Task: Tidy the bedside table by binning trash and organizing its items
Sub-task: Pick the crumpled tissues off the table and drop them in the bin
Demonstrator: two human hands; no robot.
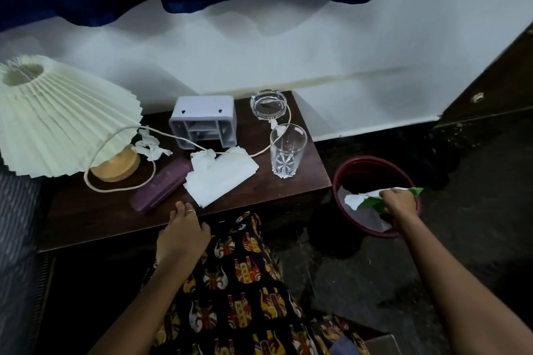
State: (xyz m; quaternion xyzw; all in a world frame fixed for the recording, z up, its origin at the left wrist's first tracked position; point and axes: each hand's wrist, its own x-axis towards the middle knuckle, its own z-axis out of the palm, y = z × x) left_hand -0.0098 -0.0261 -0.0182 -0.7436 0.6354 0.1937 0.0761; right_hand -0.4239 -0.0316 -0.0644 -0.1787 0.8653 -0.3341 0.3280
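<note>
Holding crumpled green-white wrapper (pixel 372 198) over red bin (pixel 346 170), R hand (pixel 399 204) has fingers curled round it. L hand (pixel 184 228) relaxed, fingers loose, resting on front edge of bedside table (pixel 86 219). Tissues (pixel 222 179), purple case (pixel 158 187), glass (pixel 287 150), ashtray (pixel 268 104), lamp (pixel 57 118) on tabletop.

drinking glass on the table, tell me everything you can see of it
The glass is a tall clear tumbler with a cut star pattern in its thick base. It stands upright near the right edge of the dark wooden table, in front of the glass ashtray. It looks empty. The lamp's white cord runs behind it. Neither hand touches it.
</note>
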